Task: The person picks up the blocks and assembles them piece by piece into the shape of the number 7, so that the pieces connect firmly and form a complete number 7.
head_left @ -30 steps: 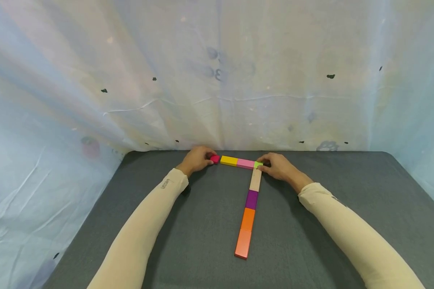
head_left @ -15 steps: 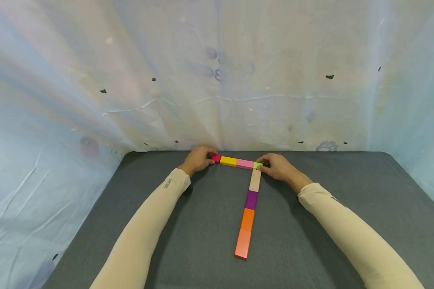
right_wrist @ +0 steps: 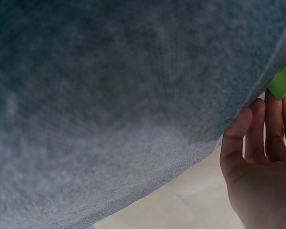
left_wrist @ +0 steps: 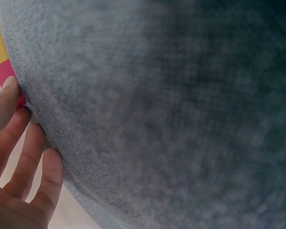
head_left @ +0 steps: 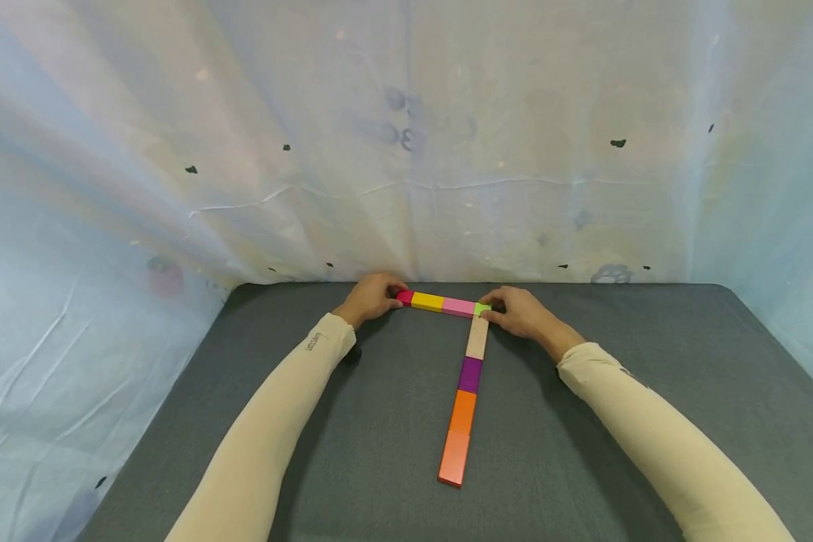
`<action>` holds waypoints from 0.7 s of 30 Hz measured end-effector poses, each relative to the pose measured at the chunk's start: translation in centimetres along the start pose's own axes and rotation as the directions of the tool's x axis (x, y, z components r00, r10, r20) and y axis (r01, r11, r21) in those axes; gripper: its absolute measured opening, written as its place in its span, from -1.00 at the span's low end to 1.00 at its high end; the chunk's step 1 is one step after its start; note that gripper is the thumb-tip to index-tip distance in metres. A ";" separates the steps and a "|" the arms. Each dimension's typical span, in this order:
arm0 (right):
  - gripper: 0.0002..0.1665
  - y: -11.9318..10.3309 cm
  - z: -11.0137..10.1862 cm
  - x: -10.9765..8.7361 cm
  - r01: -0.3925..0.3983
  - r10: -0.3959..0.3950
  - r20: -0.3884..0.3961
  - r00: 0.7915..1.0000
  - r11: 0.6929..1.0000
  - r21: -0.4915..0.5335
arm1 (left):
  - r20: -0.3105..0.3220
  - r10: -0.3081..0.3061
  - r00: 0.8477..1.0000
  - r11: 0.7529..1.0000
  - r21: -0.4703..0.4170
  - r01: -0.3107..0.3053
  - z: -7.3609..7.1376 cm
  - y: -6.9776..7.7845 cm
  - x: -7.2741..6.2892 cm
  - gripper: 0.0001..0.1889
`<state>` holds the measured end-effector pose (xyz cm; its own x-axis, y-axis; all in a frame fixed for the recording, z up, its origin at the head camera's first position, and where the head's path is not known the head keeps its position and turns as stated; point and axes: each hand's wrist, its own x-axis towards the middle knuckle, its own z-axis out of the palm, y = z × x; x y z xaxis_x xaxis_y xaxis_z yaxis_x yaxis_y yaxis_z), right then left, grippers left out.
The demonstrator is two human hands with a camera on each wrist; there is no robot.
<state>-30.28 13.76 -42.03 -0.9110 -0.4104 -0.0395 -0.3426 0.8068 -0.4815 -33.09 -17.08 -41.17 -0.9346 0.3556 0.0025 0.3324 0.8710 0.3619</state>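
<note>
My left hand (head_left: 371, 298) pinches a red block (head_left: 406, 299) between thumb and fingers at the left end of a row. Right of it, end to end, lie a yellow block (head_left: 427, 302) and a pink block (head_left: 458, 307). At the row's right end my right hand (head_left: 523, 312) pinches a light green block (head_left: 481, 309), partly covered by its fingertips. In the left wrist view the red block (left_wrist: 5, 70) meets the yellow one. The right wrist view has the green block (right_wrist: 281, 83) at the fingertips.
From the green corner a second line runs toward the person: beige block (head_left: 477, 337), purple block (head_left: 470, 375), orange block (head_left: 463, 412) and coral block (head_left: 455, 458). Everything lies on a dark grey table (head_left: 352, 467). A pale plastic curtain (head_left: 488, 226) hangs right behind its back edge.
The left hand has slid the red block rightward, closing the gap to the yellow block. The right hand has kept its place on the green block.
</note>
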 end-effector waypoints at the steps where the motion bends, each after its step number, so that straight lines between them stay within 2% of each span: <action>1: -0.57 0.0 0.0 0.0 -0.001 0.001 0.001 1.000 1.000 0.002 | -0.001 0.003 1.000 1.000 -0.003 -0.003 0.0 0.0 0.0 -0.63; 10: -0.57 0.2 -0.1 -0.1 0.015 -0.015 0.003 1.000 1.000 -0.001 | 0.008 -0.012 1.000 1.000 -0.027 0.013 0.1 -0.1 0.0 -0.61; 21: -0.54 0.7 -0.3 -0.2 0.089 -0.089 -0.007 0.996 0.996 -0.002 | 0.005 -0.049 0.999 0.994 -0.095 0.049 0.2 0.0 -0.2 -0.46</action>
<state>-30.36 14.49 -42.09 -0.8784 -0.4778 0.0094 -0.4228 0.7677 -0.4816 -32.93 -17.10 -41.39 -0.9492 0.3141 -0.0201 0.2722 0.8512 0.4487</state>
